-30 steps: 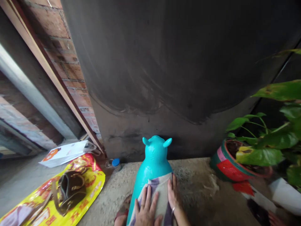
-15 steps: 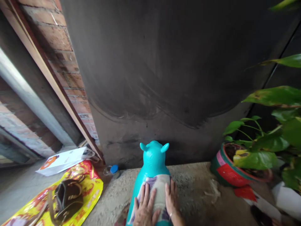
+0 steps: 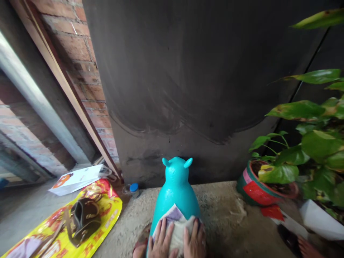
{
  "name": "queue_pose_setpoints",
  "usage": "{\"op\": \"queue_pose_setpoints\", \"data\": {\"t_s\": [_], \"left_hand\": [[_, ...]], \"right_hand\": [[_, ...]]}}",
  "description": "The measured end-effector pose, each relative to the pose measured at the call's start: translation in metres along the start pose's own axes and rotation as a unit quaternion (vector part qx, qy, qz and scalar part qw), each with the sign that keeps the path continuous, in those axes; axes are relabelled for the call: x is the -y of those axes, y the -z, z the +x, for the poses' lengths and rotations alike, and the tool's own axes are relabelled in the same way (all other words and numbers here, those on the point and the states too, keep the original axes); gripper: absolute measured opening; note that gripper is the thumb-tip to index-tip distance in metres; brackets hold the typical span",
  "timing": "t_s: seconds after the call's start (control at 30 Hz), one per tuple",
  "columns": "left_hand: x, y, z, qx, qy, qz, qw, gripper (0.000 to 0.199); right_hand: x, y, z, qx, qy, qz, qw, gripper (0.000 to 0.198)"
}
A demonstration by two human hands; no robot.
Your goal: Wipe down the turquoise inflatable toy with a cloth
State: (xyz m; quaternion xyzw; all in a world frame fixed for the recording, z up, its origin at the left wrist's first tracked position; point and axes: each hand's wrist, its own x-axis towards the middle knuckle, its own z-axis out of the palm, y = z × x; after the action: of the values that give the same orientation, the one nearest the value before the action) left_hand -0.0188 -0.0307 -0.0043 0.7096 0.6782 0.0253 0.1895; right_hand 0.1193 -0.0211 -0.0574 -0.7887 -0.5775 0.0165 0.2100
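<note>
A turquoise animal-shaped toy (image 3: 176,191) with two small ears stands upright before me, its back facing me. Over its lower back lies a white and purple cloth (image 3: 176,213), partly bunched, with one corner pointing up. My left hand (image 3: 161,240) rests on the cloth's left part, fingers stretched and spread. On the right side, my right hand (image 3: 195,238) has its fingers bent over the bunched cloth, pressing it to the toy. The palms run off the bottom edge of the view, and the lower part of the toy is hidden.
A dark panel (image 3: 182,89) rises behind the toy. At left lie a yellow bag (image 3: 107,218) with a brown handbag (image 3: 86,218) on it, a white paper bag (image 3: 77,179) and a blue-lidded jar (image 3: 134,188). A potted plant (image 3: 263,193) stands at right, near a foot (image 3: 307,247).
Both hands and the cloth have moved down the toy's back towards me, baring more turquoise surface. The cloth is more bunched under the right hand. My view has shifted slightly.
</note>
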Motion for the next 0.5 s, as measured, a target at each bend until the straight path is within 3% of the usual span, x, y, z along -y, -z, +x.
{"op": "queue_pose_setpoints", "data": {"t_s": [0.13, 0.23, 0.37, 0.5], "left_hand": [[-0.004, 0.027, 0.022, 0.043, 0.052, -0.034, 0.997, 0.063], [-0.009, 0.034, 0.025, 0.046, 0.07, -0.03, 0.996, 0.062], [-0.005, 0.017, 0.01, 0.041, 0.071, -0.032, 0.996, 0.063], [0.006, -0.019, -0.022, -0.032, 0.06, -0.019, 0.997, 0.061]], "right_hand": [[0.027, 0.008, 0.06, 0.091, -0.066, -0.023, 0.993, 0.067], [0.037, 0.01, 0.072, 0.098, -0.079, -0.023, 0.992, 0.066], [0.018, -0.006, 0.031, 0.057, -0.022, -0.034, 0.998, 0.061], [-0.016, -0.034, -0.038, -0.043, 0.057, -0.072, 0.995, 0.065]]}}
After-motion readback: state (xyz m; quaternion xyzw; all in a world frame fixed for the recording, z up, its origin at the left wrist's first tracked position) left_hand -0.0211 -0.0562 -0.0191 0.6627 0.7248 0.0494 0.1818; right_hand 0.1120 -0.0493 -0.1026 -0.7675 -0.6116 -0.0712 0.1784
